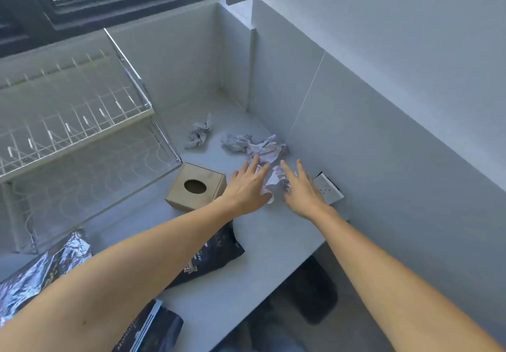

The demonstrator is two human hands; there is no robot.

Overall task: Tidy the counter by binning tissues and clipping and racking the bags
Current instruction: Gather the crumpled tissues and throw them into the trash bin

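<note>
Both hands, left hand [247, 184] and right hand [304, 187], are closing in spread-fingered around a crumpled tissue [276, 183] mid-frame, risking scattering nearby tissues [256, 145] off the table [246, 283].

Bare counter [276, 242] near the edge; wall [383, 132] right, dish rack [76, 121] left

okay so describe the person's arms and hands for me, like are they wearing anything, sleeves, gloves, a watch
Both arms are bare as far as the frame shows: no sleeves visible. The left hand and right hand have no gloves, and no watch, bracelet or rings can be seen on the wrists or fingers.
</note>
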